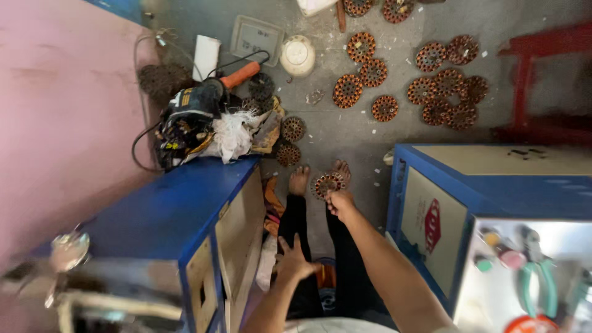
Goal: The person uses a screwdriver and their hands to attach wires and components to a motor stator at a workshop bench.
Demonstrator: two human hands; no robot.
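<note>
I look down at my legs in dark trousers and my bare feet on a grey floor. My right hand [340,201] reaches down and grips a round copper-wound stator [325,184] that lies between my feet. My left hand [292,259] rests open on my left thigh, fingers spread, holding nothing.
Blue metal cabinets stand at my left [185,209] and right [493,185]. Several more round stators [444,86] lie on the floor ahead. A power tool with an orange handle [203,102] lies on rags, beside a white round container [298,55]. Green-handled pliers [536,277] lie on the right cabinet; a red stool [542,74] stands far right.
</note>
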